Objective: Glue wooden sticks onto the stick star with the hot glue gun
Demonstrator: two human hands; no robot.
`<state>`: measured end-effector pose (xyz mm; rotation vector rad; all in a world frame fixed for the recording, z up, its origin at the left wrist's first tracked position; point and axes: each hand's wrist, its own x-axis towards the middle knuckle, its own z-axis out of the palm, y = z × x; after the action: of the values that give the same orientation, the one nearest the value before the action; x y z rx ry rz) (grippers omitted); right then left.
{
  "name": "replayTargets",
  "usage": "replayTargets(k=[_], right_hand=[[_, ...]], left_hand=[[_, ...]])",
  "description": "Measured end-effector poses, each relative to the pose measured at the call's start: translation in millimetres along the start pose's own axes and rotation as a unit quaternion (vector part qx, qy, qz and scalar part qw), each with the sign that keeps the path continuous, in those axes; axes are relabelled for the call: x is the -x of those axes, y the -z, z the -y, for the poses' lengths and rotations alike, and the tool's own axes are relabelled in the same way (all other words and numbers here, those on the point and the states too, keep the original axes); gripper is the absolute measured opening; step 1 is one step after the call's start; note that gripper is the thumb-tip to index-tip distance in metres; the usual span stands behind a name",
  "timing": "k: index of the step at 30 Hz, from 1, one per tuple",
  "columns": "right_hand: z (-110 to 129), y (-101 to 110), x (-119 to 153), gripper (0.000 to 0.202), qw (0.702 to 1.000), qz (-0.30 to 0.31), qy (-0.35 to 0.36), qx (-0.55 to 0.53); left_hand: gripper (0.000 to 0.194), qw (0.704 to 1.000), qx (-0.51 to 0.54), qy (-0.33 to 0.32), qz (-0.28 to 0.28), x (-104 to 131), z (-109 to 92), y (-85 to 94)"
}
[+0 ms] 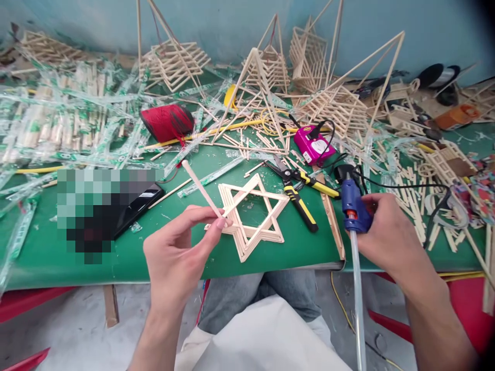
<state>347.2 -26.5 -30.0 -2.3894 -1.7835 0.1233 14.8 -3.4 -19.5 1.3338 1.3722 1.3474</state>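
Between thumb and fingertips, my left hand [185, 247] pinches a thin wooden stick [201, 189], which slants up and to the left. Just beyond those fingertips a six-pointed star frame [247, 246], built of stacked wooden sticks, lies on the green table. My right hand [390, 232] is wrapped round a blue hot glue gun [355, 203], held at the table's right side, apart from the star. A long clear glue stick [356, 293] sticks out of the gun's rear toward me. The nozzle points away, toward the back of the table.
Black-and-yellow pliers [299, 203] lie right of the star, near a magenta power socket [314, 145]. A red thread spool [166, 122] and a dark phone [141, 203] are to the left. Stick frames [174, 62], loose sticks and plastic wrappers crowd the back. The gun's black cable [402, 184] runs rightward.
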Motion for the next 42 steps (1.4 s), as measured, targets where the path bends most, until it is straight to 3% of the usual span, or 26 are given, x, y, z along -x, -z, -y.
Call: replayTargets(k=[5,8,11,15,20,27,31,33,35,38,40,42], right_hand=[[-8,-1,3,0.063,0.992,0.019,0.117,0.049],[1,8,15,0.064,0.984,-0.024,0.155,0.087],[33,20,37,0.041,0.973,-0.125,0.190,-0.036],[91,26,68,0.037,0.923,-0.103,0.280,-0.241],[124,25,79,0.030,0.889,-0.065,0.290,-0.348],[126,14,70,0.034,0.877,-0.051,0.271,-0.393],[116,1,60,0.032,0.890,-0.062,0.256,-0.374],[106,-6,54,0.033,0.904,-0.061,0.236,-0.351],[98,-13,49,0.032,0.912,-0.056,0.233,-0.333],[91,-21,44,0.031,0.916,-0.044,0.254,-0.309],[90,-22,42,0.030,0.917,-0.035,0.259,-0.302],[92,-22,41,0.030,0.917,-0.027,0.261,-0.302]], left_hand=[[0.008,0.998,0.040,0.056,0.004,10,-6,-1.6],[0.007,0.995,0.085,0.053,0.000,15,-4,-3.5],[0.011,0.990,0.135,0.028,-0.003,22,-2,-10.2],[0.015,0.979,0.198,0.051,0.014,40,-11,-24.5],[0.013,0.963,0.251,0.089,0.036,59,-22,-35.5],[0.006,0.935,0.310,0.163,0.060,53,-9,-44.0],[0.023,0.943,0.239,0.220,0.066,66,-7,-30.4],[0.023,0.976,0.149,0.153,0.051,71,-3,-14.7],[0.024,0.996,0.067,0.001,0.051,66,5,2.5],[0.038,0.983,-0.045,-0.170,0.045,40,20,20.2],[0.039,0.977,-0.086,-0.195,0.022,17,30,23.6],[0.038,0.976,-0.093,-0.192,0.050,-1,38,21.9]])
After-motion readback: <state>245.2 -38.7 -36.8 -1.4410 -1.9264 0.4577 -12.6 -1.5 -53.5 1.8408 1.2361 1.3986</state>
